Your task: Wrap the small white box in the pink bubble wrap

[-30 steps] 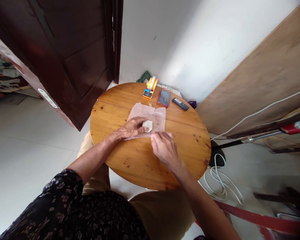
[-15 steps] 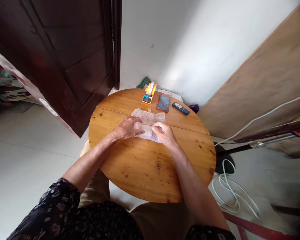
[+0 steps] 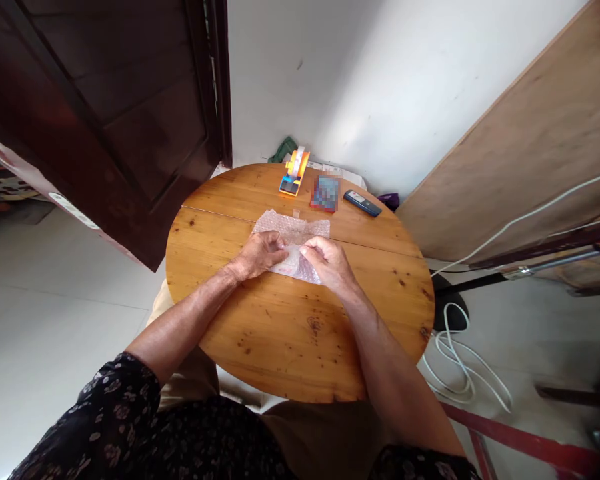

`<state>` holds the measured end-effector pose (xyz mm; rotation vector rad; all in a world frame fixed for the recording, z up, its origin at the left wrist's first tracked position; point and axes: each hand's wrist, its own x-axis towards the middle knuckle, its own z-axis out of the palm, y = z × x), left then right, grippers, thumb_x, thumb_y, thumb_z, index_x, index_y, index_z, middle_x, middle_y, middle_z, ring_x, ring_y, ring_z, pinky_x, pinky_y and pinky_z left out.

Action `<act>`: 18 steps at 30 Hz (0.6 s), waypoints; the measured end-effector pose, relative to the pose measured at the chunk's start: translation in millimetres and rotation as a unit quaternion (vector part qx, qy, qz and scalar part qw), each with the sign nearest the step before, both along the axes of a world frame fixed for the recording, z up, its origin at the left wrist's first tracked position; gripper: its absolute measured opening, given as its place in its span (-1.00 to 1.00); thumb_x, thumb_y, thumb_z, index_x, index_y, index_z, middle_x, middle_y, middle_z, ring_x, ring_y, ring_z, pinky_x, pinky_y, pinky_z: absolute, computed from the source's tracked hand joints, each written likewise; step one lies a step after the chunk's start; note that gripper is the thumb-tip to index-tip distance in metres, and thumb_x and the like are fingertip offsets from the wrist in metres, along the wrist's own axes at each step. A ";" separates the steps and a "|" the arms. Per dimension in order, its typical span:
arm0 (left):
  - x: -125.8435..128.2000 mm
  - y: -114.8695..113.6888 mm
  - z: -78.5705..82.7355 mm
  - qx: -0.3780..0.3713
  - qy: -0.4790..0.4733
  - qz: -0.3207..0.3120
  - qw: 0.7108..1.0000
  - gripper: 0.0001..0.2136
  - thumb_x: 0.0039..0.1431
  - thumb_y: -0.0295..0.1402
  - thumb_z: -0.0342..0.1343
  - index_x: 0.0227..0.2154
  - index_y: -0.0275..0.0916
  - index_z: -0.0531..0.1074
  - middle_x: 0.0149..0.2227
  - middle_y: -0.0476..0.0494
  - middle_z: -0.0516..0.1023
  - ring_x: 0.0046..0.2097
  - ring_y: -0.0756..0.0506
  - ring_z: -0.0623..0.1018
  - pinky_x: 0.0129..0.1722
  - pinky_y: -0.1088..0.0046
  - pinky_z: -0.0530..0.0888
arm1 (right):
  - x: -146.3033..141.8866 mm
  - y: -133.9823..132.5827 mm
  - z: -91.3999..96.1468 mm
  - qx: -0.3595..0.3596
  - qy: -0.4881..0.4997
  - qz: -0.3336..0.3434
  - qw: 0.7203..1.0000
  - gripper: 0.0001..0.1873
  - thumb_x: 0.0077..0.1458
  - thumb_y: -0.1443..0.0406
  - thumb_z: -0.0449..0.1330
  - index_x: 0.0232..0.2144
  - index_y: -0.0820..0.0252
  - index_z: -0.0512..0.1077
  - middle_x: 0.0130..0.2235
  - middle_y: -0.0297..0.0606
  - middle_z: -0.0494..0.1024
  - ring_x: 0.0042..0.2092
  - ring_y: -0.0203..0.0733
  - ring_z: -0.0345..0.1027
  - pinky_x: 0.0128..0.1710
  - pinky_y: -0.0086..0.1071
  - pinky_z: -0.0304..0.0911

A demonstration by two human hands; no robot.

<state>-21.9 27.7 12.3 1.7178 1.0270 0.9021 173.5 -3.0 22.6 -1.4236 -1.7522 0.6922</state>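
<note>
A sheet of clear bubble wrap [image 3: 296, 229] lies spread on the round wooden table [image 3: 280, 333]. Between my hands, a pale flat piece [image 3: 292, 259] shows at the wrap's near part; whether it is a separate object or folded wrap I cannot make out. My left hand [image 3: 261, 256] is closed, thumb and fingers together at the left side of this pale part. On the other side, my right hand [image 3: 329, 264] pinches the bubble wrap between thumb and forefinger. A small strip of tape [image 3: 296, 213] appears at the wrap's far edge.
At the table's far side are an orange tape dispenser [image 3: 295, 172], a blurred red-and-blue item [image 3: 325, 193] and a dark remote-like device [image 3: 363, 203]. White cable [image 3: 453, 353] coils on the floor to the right. A dark door [image 3: 130, 120] stands at the left.
My left hand's fingers have closed from a spread pose onto the pale part. My right hand keeps its pinch. The view has shifted slightly.
</note>
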 end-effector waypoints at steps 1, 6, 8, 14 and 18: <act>0.8 -0.1 -0.3 -0.003 -0.005 0.003 1.000 -0.86 -0.01 -0.36 0.19 -0.53 -0.26 0.34 -0.40 -0.02 0.48 -0.41 0.05 0.34 -0.38 0.51 0.30 | 0.0 0.1 -0.9 0.005 -0.001 -0.001 1.000 -0.80 0.07 0.16 0.13 -0.50 0.14 0.37 -0.49 -0.37 0.43 -0.40 -0.25 0.25 -0.35 -0.38 0.16; 2.1 0.4 -2.3 -0.026 -0.023 0.010 0.999 -0.85 -0.03 -0.38 0.19 -0.55 -0.26 0.31 -0.45 0.02 0.42 -0.44 0.07 0.31 -0.41 0.53 0.25 | -2.1 0.8 -4.3 0.003 0.012 -0.011 1.000 -0.78 0.07 0.15 0.13 -0.51 0.13 0.37 -0.49 -0.37 0.44 -0.41 -0.25 0.26 -0.34 -0.38 0.18; 1.6 0.4 -1.3 -0.032 -0.021 0.012 0.999 -0.84 -0.03 -0.39 0.19 -0.56 -0.26 0.31 -0.51 0.06 0.35 -0.46 0.07 0.27 -0.43 0.54 0.23 | -2.5 1.6 -6.3 -0.005 0.020 -0.012 1.000 -0.77 0.08 0.14 0.13 -0.51 0.14 0.36 -0.49 -0.37 0.44 -0.41 -0.25 0.27 -0.33 -0.38 0.19; 1.9 -0.2 4.2 -0.037 -0.021 0.003 0.999 -0.86 -0.04 -0.42 0.17 -0.57 -0.26 0.30 -0.56 0.11 0.25 -0.49 0.09 0.21 -0.45 0.54 0.19 | -1.1 -0.9 -6.4 0.028 -0.076 -0.046 0.996 -0.87 0.11 0.24 0.13 -0.42 0.13 0.42 -0.41 -0.30 0.51 -0.36 -0.18 0.34 -0.29 -0.33 0.20; 3.7 -0.3 7.2 -0.049 -0.024 0.005 0.998 -0.86 -0.06 -0.43 0.17 -0.57 -0.26 0.29 -0.55 0.11 0.27 -0.47 0.08 0.23 -0.44 0.54 0.20 | -4.9 -17.1 11.8 0.207 -0.237 -0.069 0.947 -0.85 0.20 0.28 0.14 -0.27 0.14 0.52 -0.14 -0.11 0.58 -0.09 -0.01 0.38 -0.05 -0.18 0.17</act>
